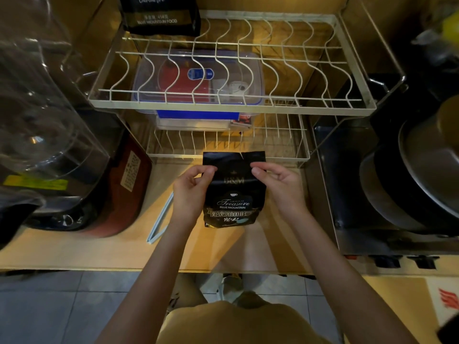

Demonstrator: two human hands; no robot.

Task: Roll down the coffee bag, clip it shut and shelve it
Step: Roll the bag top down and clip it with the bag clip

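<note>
A black coffee bag [233, 194] with gold lettering stands on the wooden counter, its flat top flap upright and unrolled. My left hand [192, 188] pinches the bag's upper left edge between thumb and fingers. My right hand [275, 181] pinches the upper right edge the same way. A long pale blue clip [160, 219] lies on the counter just left of my left wrist, apart from the bag. A white wire rack shelf [231, 105] spans the area above and behind the bag.
A second black coffee bag [161, 16] stands on the rack's upper back left. A clear lidded box [198, 78] sits under the upper tier. A clear water jug [37, 95] and a red-brown container [124, 184] are left; stacked pots [409, 175] on a stove are right.
</note>
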